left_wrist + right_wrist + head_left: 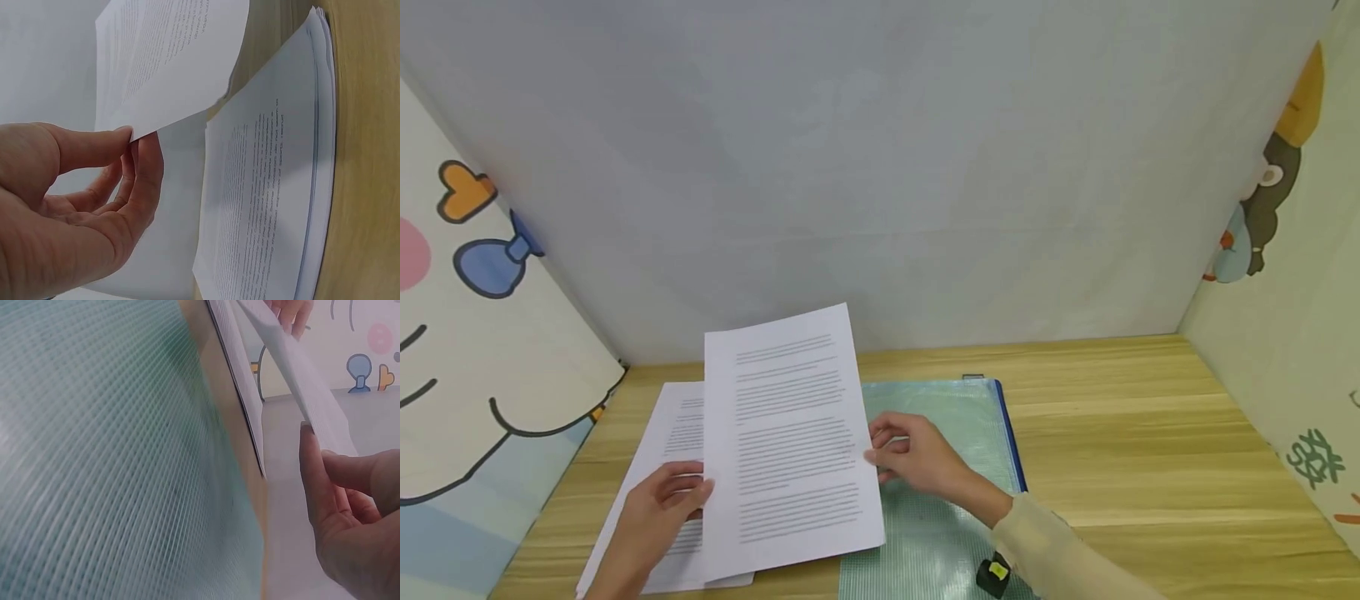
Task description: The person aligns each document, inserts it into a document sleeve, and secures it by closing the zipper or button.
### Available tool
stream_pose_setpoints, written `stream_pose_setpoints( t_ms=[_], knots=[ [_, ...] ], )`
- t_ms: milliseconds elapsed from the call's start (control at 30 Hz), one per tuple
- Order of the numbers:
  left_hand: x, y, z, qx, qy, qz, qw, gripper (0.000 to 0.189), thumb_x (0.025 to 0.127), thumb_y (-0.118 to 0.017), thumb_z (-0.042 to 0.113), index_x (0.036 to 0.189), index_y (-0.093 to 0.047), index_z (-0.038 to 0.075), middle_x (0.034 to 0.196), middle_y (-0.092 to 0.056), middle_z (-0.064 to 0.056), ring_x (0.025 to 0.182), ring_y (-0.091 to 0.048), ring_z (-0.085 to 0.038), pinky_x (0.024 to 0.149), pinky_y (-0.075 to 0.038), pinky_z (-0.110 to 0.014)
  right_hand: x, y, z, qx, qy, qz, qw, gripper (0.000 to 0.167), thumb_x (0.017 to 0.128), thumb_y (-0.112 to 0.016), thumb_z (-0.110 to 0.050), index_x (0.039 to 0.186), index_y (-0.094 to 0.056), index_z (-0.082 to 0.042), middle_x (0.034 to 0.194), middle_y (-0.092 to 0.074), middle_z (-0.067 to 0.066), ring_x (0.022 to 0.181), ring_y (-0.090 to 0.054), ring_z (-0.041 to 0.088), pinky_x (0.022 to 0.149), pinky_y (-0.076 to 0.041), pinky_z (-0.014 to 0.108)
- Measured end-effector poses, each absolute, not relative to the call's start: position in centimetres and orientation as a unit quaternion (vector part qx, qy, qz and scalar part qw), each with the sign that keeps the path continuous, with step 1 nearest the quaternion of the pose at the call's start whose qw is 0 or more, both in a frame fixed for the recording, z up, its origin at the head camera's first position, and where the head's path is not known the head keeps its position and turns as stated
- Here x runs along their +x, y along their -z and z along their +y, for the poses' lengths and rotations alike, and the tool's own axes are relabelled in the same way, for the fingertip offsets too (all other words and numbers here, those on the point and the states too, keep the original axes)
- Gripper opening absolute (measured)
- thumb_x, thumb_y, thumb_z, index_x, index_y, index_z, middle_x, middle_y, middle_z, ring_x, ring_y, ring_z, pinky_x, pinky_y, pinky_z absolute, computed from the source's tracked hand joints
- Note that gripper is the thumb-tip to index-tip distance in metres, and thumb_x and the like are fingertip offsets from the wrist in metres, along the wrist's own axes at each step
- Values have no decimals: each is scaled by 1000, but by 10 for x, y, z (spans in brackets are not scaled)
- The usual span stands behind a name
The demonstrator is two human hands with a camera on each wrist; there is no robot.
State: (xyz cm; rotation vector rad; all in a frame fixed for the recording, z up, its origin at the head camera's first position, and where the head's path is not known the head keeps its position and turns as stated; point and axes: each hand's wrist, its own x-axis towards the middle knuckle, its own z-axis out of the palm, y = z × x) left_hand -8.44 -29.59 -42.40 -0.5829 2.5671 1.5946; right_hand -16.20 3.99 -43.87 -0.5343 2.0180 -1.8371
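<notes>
Both hands hold up printed paper sheets [793,442] by their opposite side edges, tilted above the table. My left hand [658,517] pinches the left edge between thumb and fingers; in the left wrist view the left hand [81,194] shows the same pinch. The right edge is pinched by my right hand [917,454], seen close up in the right wrist view [350,506]. Beneath the left hand lies a stack of printed paper [681,425], partly hidden by the raised sheets. A translucent green mesh zip folder [940,533] lies under the right hand, its blue edge along the right.
The wood-grain table [1120,433] extends to the right of the folder. A pale grey wall [880,167] stands behind it, with cartoon-printed panels at left [475,350] and right [1300,333]. A small black item with a yellow mark [994,575] is by the right sleeve.
</notes>
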Motion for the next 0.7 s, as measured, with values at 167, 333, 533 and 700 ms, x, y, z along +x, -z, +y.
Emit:
stream_pose_setpoints(
  t_ms=[167,333,533,700],
  knots=[
    [-86,426,-285,-170,-526,833,23,43,97,-73,16,131,-57,-5,113,-68,-14,86,-67,-8,74,-59,-25,-160,438,56,-194,646,719,170,22,96,-68,3,116,-62,7,100,-63,14,85,-72,22,72,-63,46],
    [-86,422,-272,-153,-532,833,14,38,96,-73,13,126,-58,-5,107,-69,-13,84,-67,-10,73,-60,-26,-158,439,69,-199,637,729,155,21,96,-68,1,116,-63,5,100,-63,14,85,-72,22,71,-63,45],
    [-86,418,-259,-130,-539,832,-2,31,96,-72,8,121,-60,-5,103,-69,-13,83,-68,-11,72,-60,-28,-156,437,83,-200,640,727,148,20,96,-68,1,115,-63,6,100,-63,16,85,-73,24,71,-63,44],
    [-87,417,-249,-101,-546,832,-18,27,95,-73,5,117,-61,-6,102,-68,-14,83,-68,-10,71,-60,-28,-155,436,93,-205,629,738,129,19,96,-69,1,114,-63,5,100,-65,16,85,-73,23,71,-62,47]
  ],
)
